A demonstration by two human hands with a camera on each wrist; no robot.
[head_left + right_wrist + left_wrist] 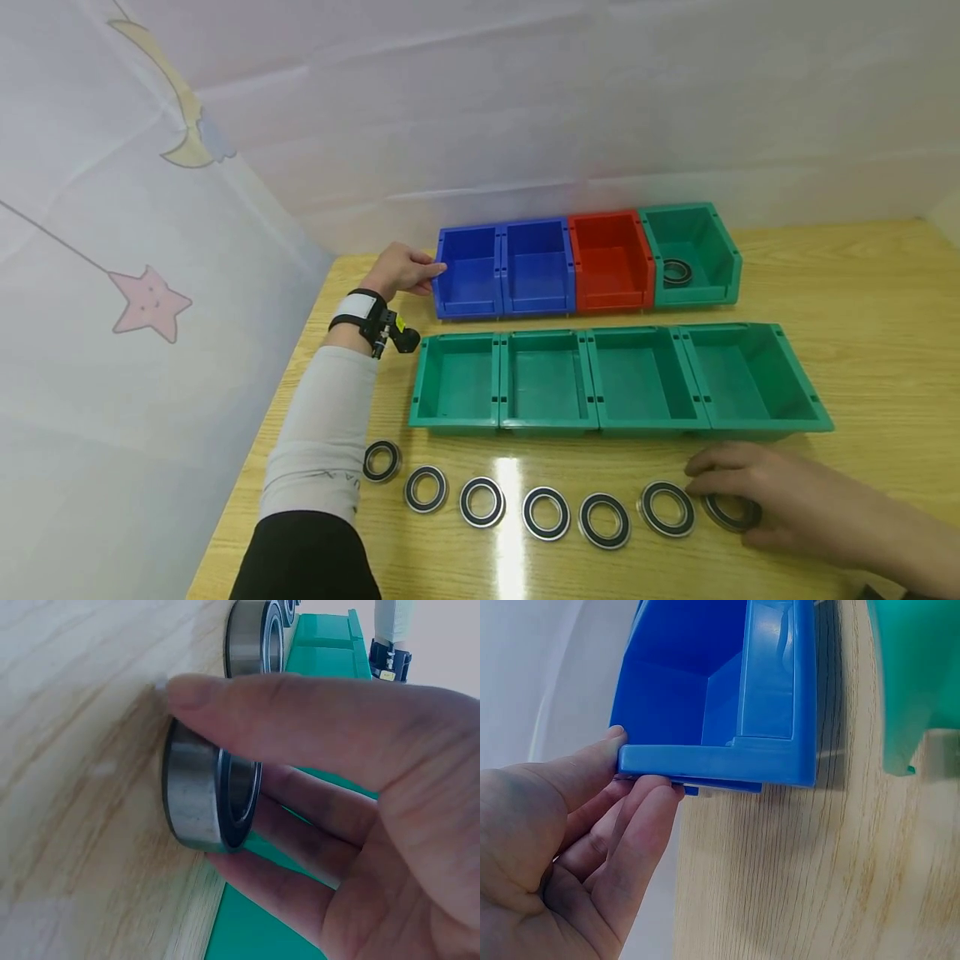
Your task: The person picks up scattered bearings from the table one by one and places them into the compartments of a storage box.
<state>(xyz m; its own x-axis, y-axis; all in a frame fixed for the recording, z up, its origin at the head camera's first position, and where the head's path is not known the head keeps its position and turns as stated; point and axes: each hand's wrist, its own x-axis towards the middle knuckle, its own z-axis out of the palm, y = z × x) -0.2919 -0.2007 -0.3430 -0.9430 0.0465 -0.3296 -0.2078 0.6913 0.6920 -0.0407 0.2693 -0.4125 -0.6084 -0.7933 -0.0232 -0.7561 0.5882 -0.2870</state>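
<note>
At the left end of the back row, my left hand pinches the side rim of a blue bin. The left wrist view shows the thumb on the inner side of that rim and fingers beneath it. My right hand holds the rightmost ball bearing of a row on the table, thumb on one side and fingers on the other. It is a steel ring with a dark seal, lying flat and partly covered by the hand. Next to it lies another bearing.
Several more bearings continue the row leftward. Behind them stand joined green bins. The back row also has a second blue bin, a red bin and a green bin with one bearing inside.
</note>
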